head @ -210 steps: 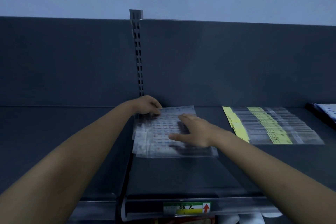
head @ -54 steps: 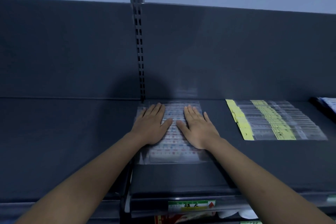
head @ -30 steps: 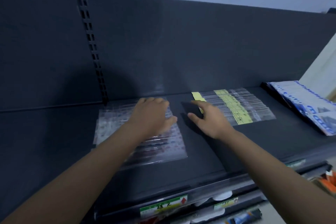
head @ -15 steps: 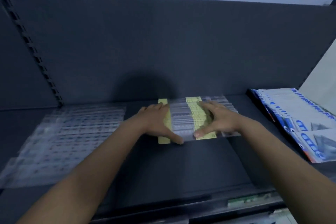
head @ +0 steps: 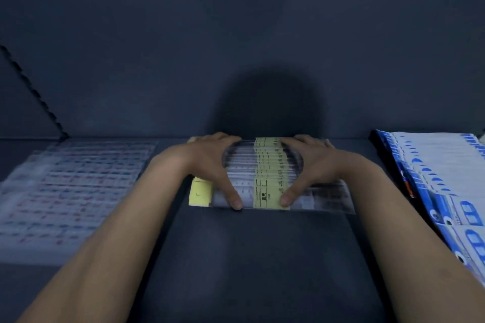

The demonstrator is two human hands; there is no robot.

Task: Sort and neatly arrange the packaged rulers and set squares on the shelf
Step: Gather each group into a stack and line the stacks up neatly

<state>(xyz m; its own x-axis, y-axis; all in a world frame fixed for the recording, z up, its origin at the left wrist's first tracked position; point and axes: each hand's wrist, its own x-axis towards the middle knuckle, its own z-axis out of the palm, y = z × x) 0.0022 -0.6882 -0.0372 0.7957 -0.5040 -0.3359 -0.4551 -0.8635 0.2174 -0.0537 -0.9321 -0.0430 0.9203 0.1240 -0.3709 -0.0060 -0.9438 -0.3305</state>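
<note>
A row of clear-packaged rulers with yellow labels (head: 267, 178) lies overlapped on the dark shelf (head: 249, 257), near its back. My left hand (head: 212, 162) clasps the row's left part, fingers over the far edge and thumb on the nearest pack. My right hand (head: 307, 165) mirrors it on the right part. Both hands squeeze the row between them. At the left lies a flat spread of clear packs with red and blue print (head: 70, 189), apart from both hands.
A stack of blue-and-white packages (head: 443, 191) runs along the shelf's right side. The dark back panel (head: 236, 47) rises right behind the rulers. A slotted upright (head: 34, 92) stands at the far left. Bare shelf lies in front of the rulers.
My hands left the red-and-blue packs at the left and moved right onto the yellow-labelled rulers, closing around the row. The view turned right and came closer.
</note>
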